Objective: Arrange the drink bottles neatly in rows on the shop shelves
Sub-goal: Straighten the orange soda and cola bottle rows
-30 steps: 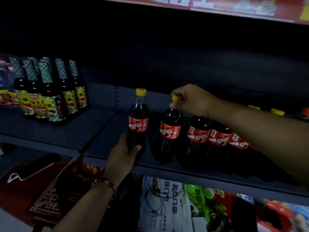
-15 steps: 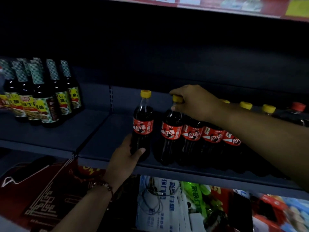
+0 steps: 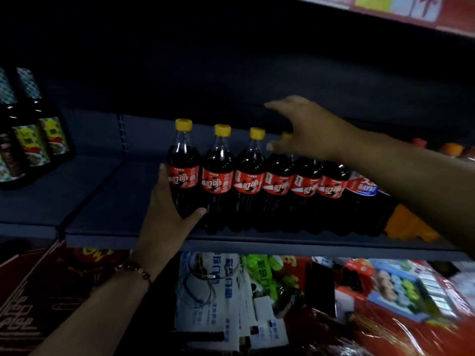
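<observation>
Counting six cola bottles (image 3: 257,186) with red labels, touching side by side at the shelf (image 3: 123,227) front. Left hand (image 3: 169,219) wraps the leftmost bottle (image 3: 183,173). Right hand (image 3: 305,129) hovers over the caps, fingers spread, holding nothing, hiding several. Blue-labelled bottle (image 3: 363,187) at 3 o'clock, soy sauce bottles (image 3: 33,140) at 9 o'clock.

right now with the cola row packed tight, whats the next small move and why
Probably let the left hand go of the end cola bottle. It already stands upright, touching its neighbour in the row on the shelf, and the right hand is open above the caps, holding nothing.
</observation>
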